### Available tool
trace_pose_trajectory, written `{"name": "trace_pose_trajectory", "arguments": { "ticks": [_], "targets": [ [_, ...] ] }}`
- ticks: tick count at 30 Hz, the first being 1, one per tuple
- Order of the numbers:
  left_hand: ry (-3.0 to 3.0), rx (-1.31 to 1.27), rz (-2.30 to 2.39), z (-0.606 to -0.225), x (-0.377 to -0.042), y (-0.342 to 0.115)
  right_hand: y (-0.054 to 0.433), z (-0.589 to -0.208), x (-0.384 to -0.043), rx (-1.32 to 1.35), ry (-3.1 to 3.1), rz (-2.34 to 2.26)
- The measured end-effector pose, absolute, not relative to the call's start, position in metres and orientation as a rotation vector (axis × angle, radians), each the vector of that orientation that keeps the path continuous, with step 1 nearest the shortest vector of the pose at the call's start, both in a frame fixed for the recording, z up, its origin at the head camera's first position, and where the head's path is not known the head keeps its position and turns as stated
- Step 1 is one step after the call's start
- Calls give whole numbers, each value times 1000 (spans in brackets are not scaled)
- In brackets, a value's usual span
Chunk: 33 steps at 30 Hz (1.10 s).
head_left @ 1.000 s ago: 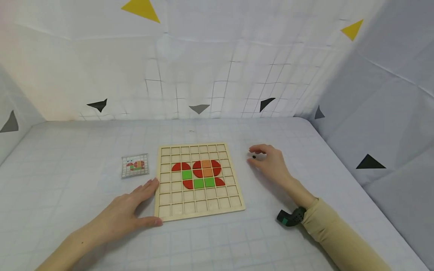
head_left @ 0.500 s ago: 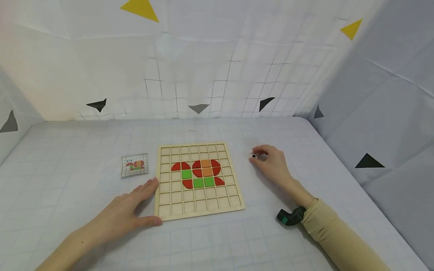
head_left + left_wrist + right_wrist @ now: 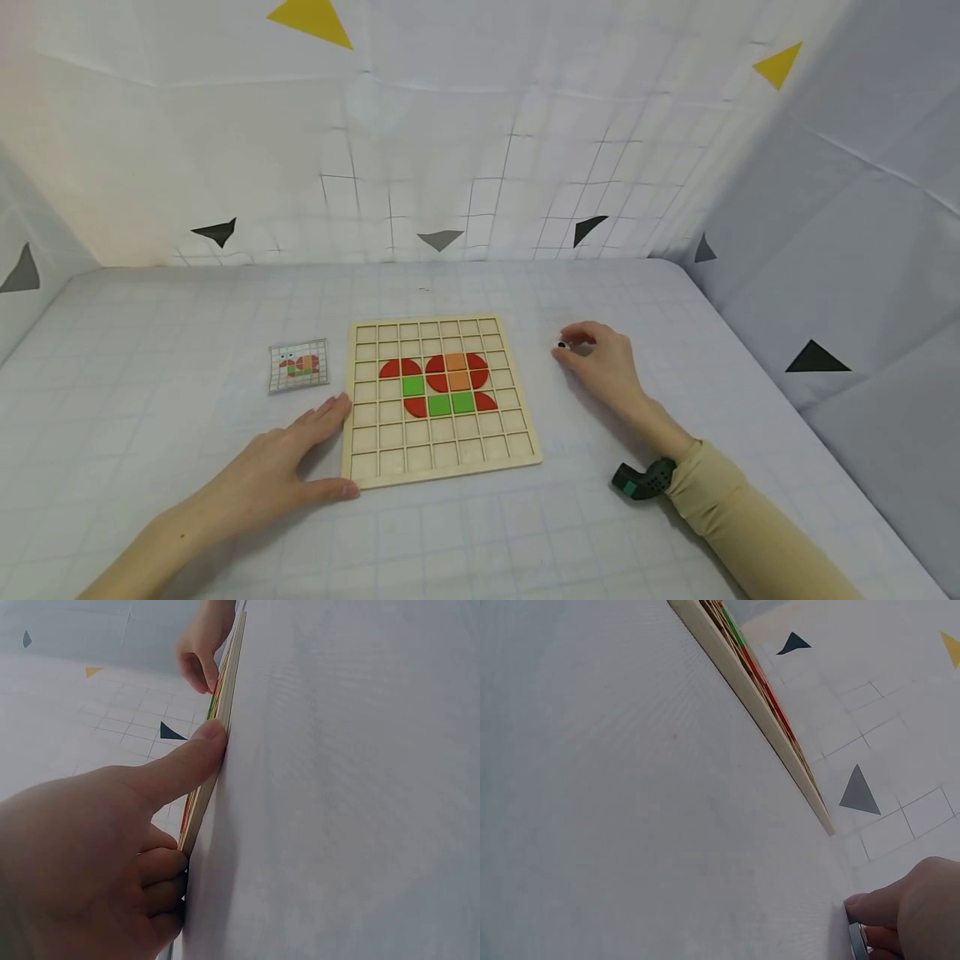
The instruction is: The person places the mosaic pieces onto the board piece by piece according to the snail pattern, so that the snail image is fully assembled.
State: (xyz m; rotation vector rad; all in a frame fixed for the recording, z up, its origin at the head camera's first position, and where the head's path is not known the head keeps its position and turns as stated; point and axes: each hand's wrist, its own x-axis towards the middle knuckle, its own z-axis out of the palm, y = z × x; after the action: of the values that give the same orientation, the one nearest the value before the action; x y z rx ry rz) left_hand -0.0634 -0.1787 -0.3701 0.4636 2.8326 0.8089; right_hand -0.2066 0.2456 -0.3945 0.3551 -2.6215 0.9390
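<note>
My left hand lies at the left edge of the wooden grid board, fingers mostly straight, with thumb and fingertips touching its side. Red curved tiles, green square tiles and orange square tiles sit in cells near the board's middle. To the right of the board, my right hand pinches a small white tile with a black dot between thumb and fingers, at the tabletop. In the right wrist view the thin edge of this tile shows, its face mostly hidden.
A small picture card with a gridded coloured figure lies left of the board. White cloth covers the table, and cloth walls with triangle marks stand behind and at the sides. A black device is worn on the right wrist.
The right hand has shifted slightly right, and its thumb and fingers have come together on the white tile with the black dot. The left hand and the board have stayed in place.
</note>
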Motion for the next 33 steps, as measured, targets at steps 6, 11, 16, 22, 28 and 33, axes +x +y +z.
{"name": "trace_pose_trajectory", "arguments": {
  "ticks": [6,11,16,22,28,33],
  "targets": [
    [2830,465,813,-370,-63,-179,244,-395,-206,361,-2628,954],
    [2836,478,811,-371,-63,-180,238,-391,-203,373,-2634,997],
    [2843,488,807,-371,-64,-180,224,-385,-199,431,-2612,1040],
    [2830,484,818,-370,-65,-179,198,-378,-191,519,-2635,1074],
    [2827,483,826,-371,-64,-178,167,-376,-190,663,-2609,1156],
    [2834,479,822,-371,-64,-179,136,-379,-193,723,-2642,1235]
  ]
}}
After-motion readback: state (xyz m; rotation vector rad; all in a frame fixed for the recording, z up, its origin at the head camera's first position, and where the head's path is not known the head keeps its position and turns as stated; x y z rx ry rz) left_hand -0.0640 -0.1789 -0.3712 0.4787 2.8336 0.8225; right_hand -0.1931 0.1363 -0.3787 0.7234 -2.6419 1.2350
